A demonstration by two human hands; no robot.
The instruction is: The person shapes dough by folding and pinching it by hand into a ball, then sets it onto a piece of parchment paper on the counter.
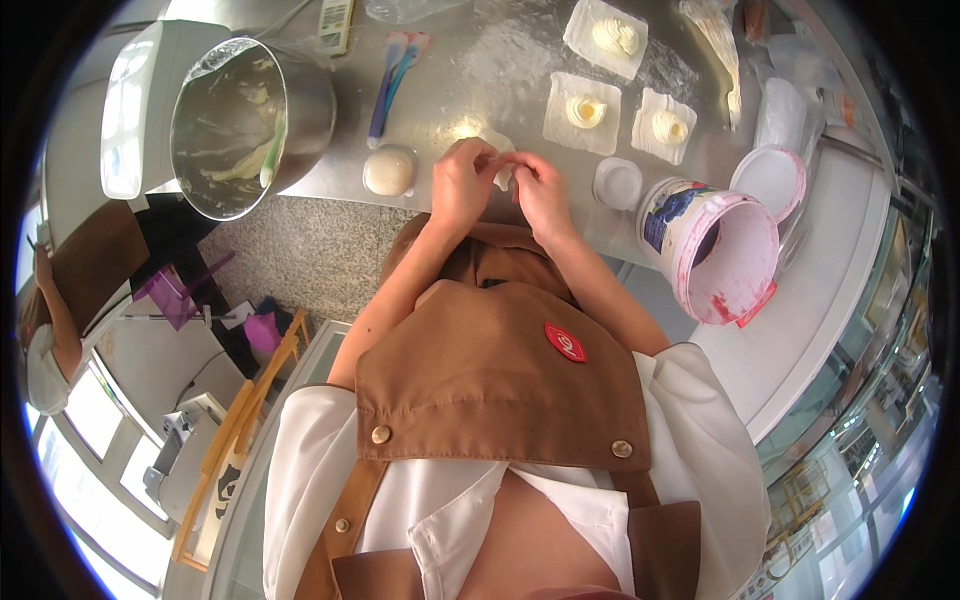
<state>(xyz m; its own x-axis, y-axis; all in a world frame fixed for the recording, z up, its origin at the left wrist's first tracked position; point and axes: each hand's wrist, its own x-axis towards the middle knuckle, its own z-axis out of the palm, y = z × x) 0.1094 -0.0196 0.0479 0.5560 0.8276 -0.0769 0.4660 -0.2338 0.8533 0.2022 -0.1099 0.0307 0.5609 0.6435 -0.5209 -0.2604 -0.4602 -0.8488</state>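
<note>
My left hand (463, 180) and my right hand (541, 191) meet at the near edge of the metal table, their fingers pinching a thin white dough wrapper (497, 142). What lies inside the wrapper is mostly hidden by the fingers. A round, pale dough ball (388, 171) in a small clear plastic cup stands left of my left hand. Beyond my right hand lie three square white wrappers, each topped with piped cream: one at the back (616, 36), one nearer (585, 112) and one at the right (669, 127). A small white plastic cup (617, 183) stands right of my right hand.
A steel mixing bowl (311, 112) with cream remains and a green-handled tool stands left, near two spatulas (394, 86). At the right are a stained plastic bucket (731, 259), its lid (768, 182) and a piping bag (716, 45). White powder dusts the table (465, 97). Another person's arm (60, 315) shows far left.
</note>
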